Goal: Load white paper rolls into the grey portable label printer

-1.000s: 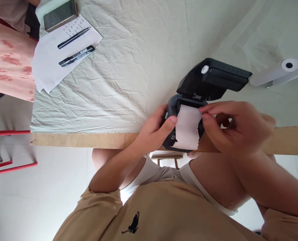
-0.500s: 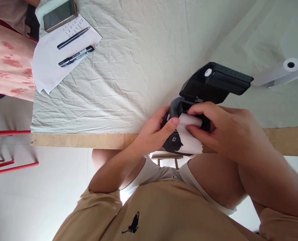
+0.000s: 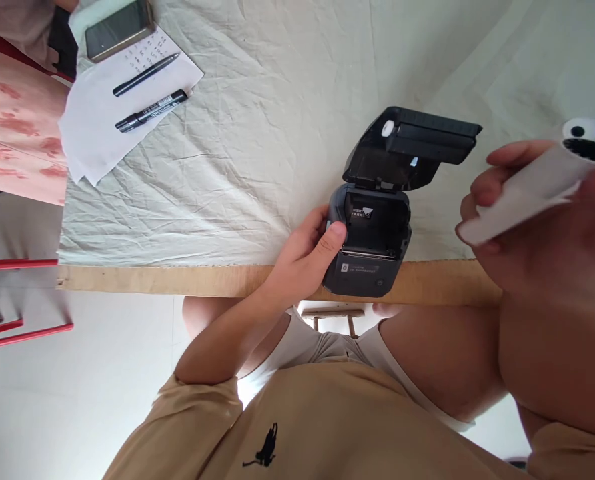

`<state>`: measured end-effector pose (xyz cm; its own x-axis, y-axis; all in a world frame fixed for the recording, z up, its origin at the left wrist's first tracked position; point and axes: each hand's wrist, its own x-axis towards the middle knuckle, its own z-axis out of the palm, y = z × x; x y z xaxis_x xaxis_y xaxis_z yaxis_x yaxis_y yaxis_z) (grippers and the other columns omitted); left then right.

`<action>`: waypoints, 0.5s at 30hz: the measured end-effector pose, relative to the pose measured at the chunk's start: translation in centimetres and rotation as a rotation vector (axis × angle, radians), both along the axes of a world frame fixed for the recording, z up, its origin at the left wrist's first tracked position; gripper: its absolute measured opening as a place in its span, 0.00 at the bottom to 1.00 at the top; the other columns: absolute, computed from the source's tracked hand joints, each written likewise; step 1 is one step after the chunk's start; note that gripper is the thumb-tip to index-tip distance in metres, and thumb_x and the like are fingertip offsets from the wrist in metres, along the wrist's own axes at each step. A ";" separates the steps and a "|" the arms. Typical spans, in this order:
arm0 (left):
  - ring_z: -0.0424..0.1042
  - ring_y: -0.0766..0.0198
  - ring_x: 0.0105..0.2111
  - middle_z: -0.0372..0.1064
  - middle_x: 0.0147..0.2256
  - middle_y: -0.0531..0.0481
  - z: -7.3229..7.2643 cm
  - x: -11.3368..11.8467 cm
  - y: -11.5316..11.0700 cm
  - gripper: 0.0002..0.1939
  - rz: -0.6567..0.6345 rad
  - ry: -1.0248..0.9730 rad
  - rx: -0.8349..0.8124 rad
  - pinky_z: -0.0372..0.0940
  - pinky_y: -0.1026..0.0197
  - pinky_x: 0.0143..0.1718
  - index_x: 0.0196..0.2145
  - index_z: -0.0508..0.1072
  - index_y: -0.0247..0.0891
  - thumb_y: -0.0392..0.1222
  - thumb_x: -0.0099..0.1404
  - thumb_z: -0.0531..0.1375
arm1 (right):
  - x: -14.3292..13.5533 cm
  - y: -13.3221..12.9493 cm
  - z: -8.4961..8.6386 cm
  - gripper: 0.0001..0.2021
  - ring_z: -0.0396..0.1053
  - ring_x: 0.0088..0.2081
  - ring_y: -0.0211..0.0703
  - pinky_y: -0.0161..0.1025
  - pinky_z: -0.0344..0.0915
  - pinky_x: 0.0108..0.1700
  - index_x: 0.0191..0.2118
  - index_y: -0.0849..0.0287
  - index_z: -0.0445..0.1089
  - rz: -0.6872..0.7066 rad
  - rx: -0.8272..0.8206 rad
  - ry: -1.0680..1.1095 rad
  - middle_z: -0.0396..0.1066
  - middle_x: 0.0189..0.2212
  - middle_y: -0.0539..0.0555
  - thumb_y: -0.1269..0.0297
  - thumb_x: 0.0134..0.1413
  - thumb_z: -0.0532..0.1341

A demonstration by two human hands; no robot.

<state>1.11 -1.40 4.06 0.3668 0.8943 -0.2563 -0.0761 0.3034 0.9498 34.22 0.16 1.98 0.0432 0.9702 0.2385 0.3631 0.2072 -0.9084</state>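
The left hand grips the near left corner of a small black thermal printer, thumb pressed on its top edge and fingers wrapped round the side, closed firmly on the casing. The printer sits at the table's wooden edge, its lid swung up and back, and the paper bay just right of the left thumb shows dark and bare inside.

The right hand is raised well to the right of the printer and close to the camera, so it looks large and blurred. Its fingers are curled shut around a white paper roll, which lies slanted across the palm; the hollow core end points up to the right, and a loose ragged strip of paper hangs beside it. The roll is clear of the printer, not touching it.

Beyond the right hand, a second white roll end peeks out on the wrinkled pale cloth; how much of it lies behind the held roll cannot be told.

Far to the left of the left hand lie a sheet of paper with a black pen and a black marker on it, and a phone just above them.
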 end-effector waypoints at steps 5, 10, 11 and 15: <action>0.90 0.48 0.59 0.92 0.58 0.40 0.3 -0.1 -0.1 0.42 0.007 0.014 -0.010 0.85 0.51 0.58 0.60 0.83 0.41 0.85 0.80 0.70 | -1.2 -0.3 -1.3 0.32 0.60 0.23 0.39 0.42 0.58 0.23 0.46 0.45 0.76 -0.153 0.101 0.041 0.66 0.29 0.46 0.22 0.66 0.80; 0.90 0.44 0.62 0.92 0.61 0.40 0.6 -0.1 -0.2 0.40 0.014 0.012 -0.026 0.87 0.49 0.60 0.60 0.84 0.43 0.84 0.79 0.73 | -2.0 -0.7 -0.6 0.27 0.75 0.30 0.46 0.47 0.73 0.34 0.44 0.49 0.77 -0.208 0.129 -0.316 0.79 0.34 0.52 0.33 0.68 0.82; 0.91 0.44 0.61 0.92 0.60 0.40 0.6 -0.1 -0.2 0.40 0.017 0.013 -0.024 0.87 0.49 0.59 0.60 0.84 0.43 0.83 0.79 0.73 | -2.0 -0.7 -0.5 0.25 0.80 0.35 0.49 0.48 0.75 0.37 0.46 0.49 0.77 -0.230 0.138 -0.389 0.83 0.37 0.54 0.35 0.67 0.83; 0.91 0.48 0.55 0.92 0.55 0.40 0.3 -0.1 -0.1 0.43 0.009 0.023 -0.006 0.86 0.51 0.53 0.62 0.83 0.41 0.85 0.79 0.71 | -1.6 -0.1 -0.7 0.22 0.85 0.44 0.53 0.49 0.77 0.45 0.55 0.47 0.80 -0.271 0.147 -0.594 0.88 0.46 0.56 0.45 0.65 0.84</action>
<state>1.06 -1.48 4.39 0.3527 0.8960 -0.2698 -0.0572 0.3084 0.9495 32.62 0.07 1.31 0.1014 0.8991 0.4259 0.8495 0.1446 -0.5074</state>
